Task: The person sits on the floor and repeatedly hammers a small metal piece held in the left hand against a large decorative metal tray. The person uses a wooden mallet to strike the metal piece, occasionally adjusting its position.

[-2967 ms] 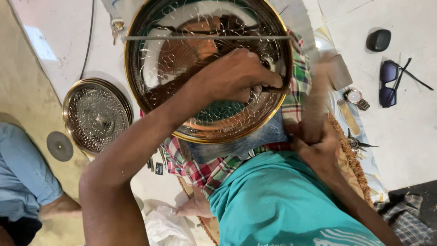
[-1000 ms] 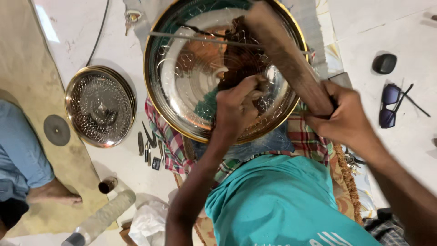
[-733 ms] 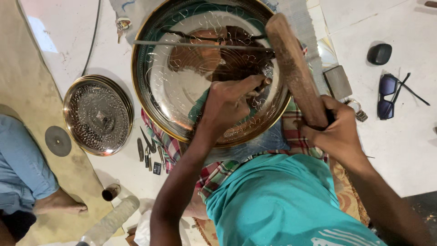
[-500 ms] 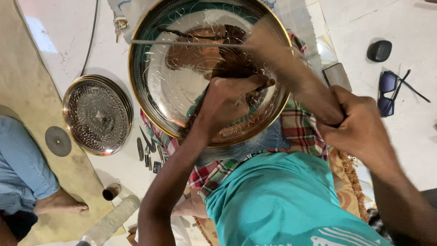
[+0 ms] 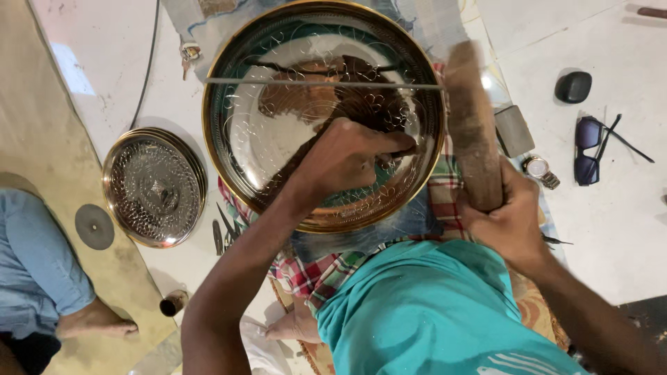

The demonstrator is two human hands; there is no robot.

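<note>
A large round brass plate [image 5: 243, 139] with fine engraved lines rests on my lap, over a checked cloth [image 5: 445, 198]. My left hand [image 5: 347, 156] presses down on the plate's lower middle. Its fingers are pinched shut on a small dark tool [image 5: 408, 144] that is mostly hidden. My right hand [image 5: 511, 219] grips the handle of a thick wooden mallet [image 5: 472, 118]. The mallet stands upright and motion-blurred just past the plate's right rim. A thin metal rod [image 5: 319, 83] lies across the plate's upper part.
A smaller engraved plate [image 5: 154, 186] lies on the floor at left, with a grey disc [image 5: 94, 226] and several small metal tools [image 5: 222, 235] nearby. At right lie a grey block [image 5: 514, 130], a wristwatch [image 5: 540, 170], sunglasses [image 5: 590, 149] and a dark case [image 5: 573, 87]. Another person's leg [image 5: 35, 278] in blue is at far left.
The mallet was slanted over the plate near my left hand; it has since swung out to the right of the rim. My left hand has stayed pressed on the plate.
</note>
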